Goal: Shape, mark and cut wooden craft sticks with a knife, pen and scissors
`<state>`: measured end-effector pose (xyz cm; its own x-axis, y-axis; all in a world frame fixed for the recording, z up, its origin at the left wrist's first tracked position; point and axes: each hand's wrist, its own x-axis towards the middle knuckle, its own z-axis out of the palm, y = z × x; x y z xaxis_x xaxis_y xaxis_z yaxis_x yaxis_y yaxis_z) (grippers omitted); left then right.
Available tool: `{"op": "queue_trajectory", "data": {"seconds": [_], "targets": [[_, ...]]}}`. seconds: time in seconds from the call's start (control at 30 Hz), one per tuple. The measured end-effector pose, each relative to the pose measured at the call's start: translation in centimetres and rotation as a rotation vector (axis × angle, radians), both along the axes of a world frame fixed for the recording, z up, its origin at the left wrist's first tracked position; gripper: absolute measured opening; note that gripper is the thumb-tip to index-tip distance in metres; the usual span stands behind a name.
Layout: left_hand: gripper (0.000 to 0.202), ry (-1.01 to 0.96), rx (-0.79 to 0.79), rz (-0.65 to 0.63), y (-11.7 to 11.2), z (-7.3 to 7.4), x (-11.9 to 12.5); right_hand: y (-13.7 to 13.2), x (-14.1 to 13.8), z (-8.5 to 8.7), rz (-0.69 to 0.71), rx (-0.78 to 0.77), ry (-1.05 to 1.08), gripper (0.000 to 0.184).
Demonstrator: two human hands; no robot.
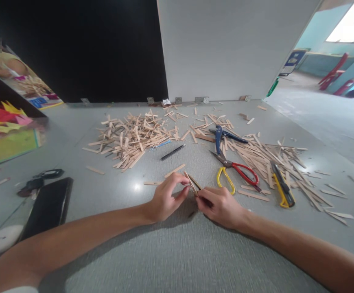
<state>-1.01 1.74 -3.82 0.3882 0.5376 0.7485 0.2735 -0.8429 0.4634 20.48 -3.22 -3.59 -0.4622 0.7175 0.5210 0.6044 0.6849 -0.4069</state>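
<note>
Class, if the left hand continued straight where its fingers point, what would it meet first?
Likely the wooden craft stick held by the right hand; depth is unclear, so contact is possible now.

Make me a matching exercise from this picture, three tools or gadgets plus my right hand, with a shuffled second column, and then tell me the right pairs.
First column:
1. Scissors
2. Pliers
3. Phone
4. Right hand

Second column:
A. Black, on the left side of the picture
B. Holding a thin wooden strip
C. One handle loop red, the other yellow
D. Dark blue handles

Right pairs: 1-C, 2-D, 3-A, 4-B.
</note>
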Motion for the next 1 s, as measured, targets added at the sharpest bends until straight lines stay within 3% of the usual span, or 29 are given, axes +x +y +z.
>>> {"op": "queue_trajectory", "data": {"seconds": [0.17,0.37,0.77,1.0], "targets": [[0.003,-0.003,0.000,-0.004,0.1,0.2,0.0,0.1,0.0,0.0,0.016,0.022,-0.007,0.027],[0.012,-0.020,-0.046,-0.021,0.8,0.5,-0.1,0.1,-0.1,0.3,-0.002,0.040,-0.007,0.030],[0.007,-0.067,-0.202,-0.095,1.1,0.8,0.2,0.1,-0.2,0.6,0.024,0.080,0.019,0.034],[0.010,-0.059,-0.159,-0.110,1.0,0.8,0.1,0.1,-0.1,0.7,0.034,0.074,0.018,0.034]]}}
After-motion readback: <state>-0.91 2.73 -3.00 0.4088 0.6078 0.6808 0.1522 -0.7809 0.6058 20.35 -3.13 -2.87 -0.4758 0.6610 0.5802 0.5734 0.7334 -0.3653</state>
